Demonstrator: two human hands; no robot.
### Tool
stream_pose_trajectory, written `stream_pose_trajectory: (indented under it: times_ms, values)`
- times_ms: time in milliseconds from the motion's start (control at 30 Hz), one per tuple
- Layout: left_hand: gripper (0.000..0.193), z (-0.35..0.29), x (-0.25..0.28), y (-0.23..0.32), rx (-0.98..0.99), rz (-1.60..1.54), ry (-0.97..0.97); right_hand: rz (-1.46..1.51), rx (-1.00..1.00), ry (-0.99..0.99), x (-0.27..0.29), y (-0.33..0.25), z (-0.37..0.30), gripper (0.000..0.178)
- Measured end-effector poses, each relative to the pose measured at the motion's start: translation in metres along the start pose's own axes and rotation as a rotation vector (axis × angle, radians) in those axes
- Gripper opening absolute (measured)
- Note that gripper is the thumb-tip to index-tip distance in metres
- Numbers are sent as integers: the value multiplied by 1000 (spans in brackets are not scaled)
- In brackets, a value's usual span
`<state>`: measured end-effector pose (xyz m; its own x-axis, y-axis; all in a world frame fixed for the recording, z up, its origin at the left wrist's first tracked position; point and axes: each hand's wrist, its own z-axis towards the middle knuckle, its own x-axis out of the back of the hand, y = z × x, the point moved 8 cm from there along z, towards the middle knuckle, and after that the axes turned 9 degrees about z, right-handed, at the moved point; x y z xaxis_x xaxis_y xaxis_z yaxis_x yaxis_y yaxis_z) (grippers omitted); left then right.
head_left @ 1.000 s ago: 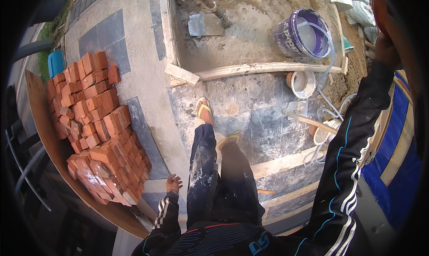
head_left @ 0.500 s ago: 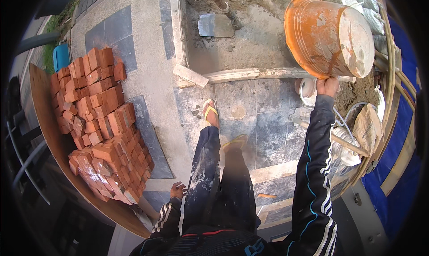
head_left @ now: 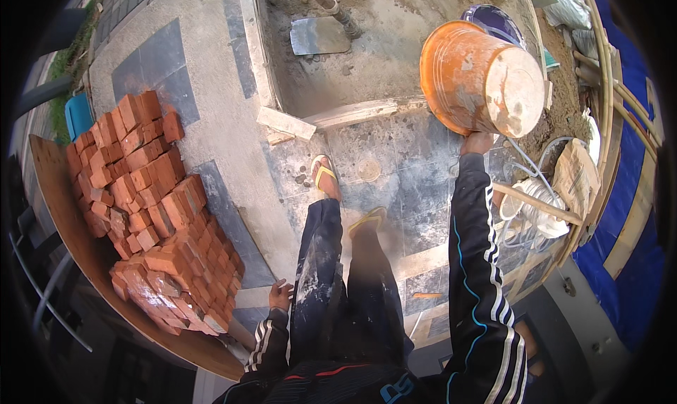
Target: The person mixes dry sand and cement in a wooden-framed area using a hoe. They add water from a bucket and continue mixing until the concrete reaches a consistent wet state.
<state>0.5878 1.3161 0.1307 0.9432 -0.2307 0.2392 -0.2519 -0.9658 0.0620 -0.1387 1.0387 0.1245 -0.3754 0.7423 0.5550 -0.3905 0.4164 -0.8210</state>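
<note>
My right hand (head_left: 478, 142) is raised and grips the rim of an orange bucket (head_left: 479, 78) smeared with cement. The bucket hangs tilted on its side, its bottom facing right, over grey tiles (head_left: 416, 171). My left hand (head_left: 280, 294) hangs loose by my left thigh, fingers apart, holding nothing. It is closest to the pile of red bricks (head_left: 151, 206). My feet in yellow sandals (head_left: 326, 178) stand on the tiled floor.
A wooden plank (head_left: 360, 111) borders a sandy patch with a flat metal sheet (head_left: 319, 36). A purple bucket (head_left: 499, 22) sits behind the orange one. A white pail (head_left: 539, 206), hose and bamboo poles (head_left: 606, 101) crowd the right side, by blue tarpaulin (head_left: 635, 213).
My right arm swung in from the far right, bringing the orange bucket into view, then lowered it slightly toward the tiles. My left hand stays by my thigh.
</note>
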Motion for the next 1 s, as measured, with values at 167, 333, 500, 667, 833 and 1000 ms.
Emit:
stream_pose_trajectory:
  times_ms: [167, 333, 500, 667, 833, 1000]
  values:
    - [34, -3, 28, -19, 95, -41, 30, 818, -677, 194, 9, 117, -85, 39]
    - [34, 1, 54, -23, 126, -27, 77, 886, -414, 102, -4, -37, -14, 34]
    - [31, 4, 14, 13, 56, -68, -15, 283, -276, 98, 84, -122, 28, 38]
    - [24, -4, 7, 34, 22, 48, -21, -157, -185, -117, 137, -142, -3, 38]
    - [30, 6, 12, 24, 60, 18, -47, 42, -741, -322, 199, -79, -48, 34]
    - [36, 14, 24, 42, 37, 5, -50, 355, -892, -148, 224, -30, -96, 20]
